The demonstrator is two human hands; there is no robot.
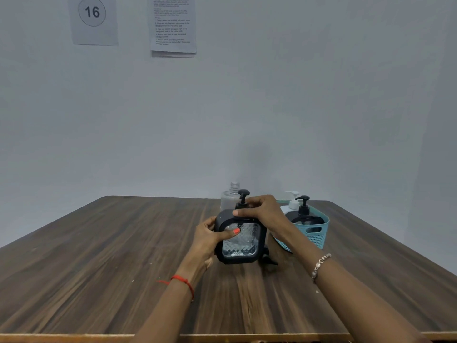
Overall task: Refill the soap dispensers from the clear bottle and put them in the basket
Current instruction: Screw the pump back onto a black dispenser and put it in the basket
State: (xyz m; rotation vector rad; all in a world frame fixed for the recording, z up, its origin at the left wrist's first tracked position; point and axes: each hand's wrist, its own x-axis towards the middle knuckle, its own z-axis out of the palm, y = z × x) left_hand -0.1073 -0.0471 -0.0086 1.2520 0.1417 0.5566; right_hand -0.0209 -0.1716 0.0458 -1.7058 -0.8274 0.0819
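Test station: sign 16 point(92, 12), instruction sheet point(173, 23).

A square black dispenser point(239, 243), fitted with a clear diamond-patterned window and a black pump, was held nearly upright low over the worktop point(123, 256). It was gripped at its side by the left hand point(210, 237) and at its top by the right hand point(262, 209). Just behind it a clear bottle point(230, 199) was stood upright and uncapped, and to its right a teal perforated basket point(314, 232) was set, in which a white dispenser point(293, 203) and a dark dispenser point(305, 217) with a black pump were stood upright.
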